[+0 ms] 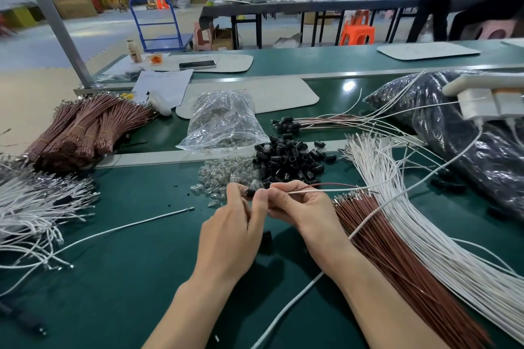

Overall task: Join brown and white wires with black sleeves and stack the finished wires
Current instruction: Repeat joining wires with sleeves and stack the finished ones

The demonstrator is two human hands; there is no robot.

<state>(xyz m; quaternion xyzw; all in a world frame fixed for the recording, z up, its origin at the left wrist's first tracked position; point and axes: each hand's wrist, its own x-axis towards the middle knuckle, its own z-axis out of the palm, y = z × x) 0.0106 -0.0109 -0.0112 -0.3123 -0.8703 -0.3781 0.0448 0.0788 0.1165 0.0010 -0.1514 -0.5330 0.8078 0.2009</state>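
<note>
Brown wires (pixel 397 258) and white wires (pixel 419 212) are lying fanned over the desk (pixel 127 278) at lower right; black sleeves (pixel 286 161) are heaping above centre. At centre, the right hand (pixel 300 207) is pinching one brown-and-white pair (pixel 320 191), the left hand (pixel 229 235) pinching a single sleeve (pixel 250 193).

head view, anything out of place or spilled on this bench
A lone white wire lies loose on the mat, apart from the bundles. What looks like a black sleeve sits stray, off the sleeve pile. Nothing looks damaged.
</note>
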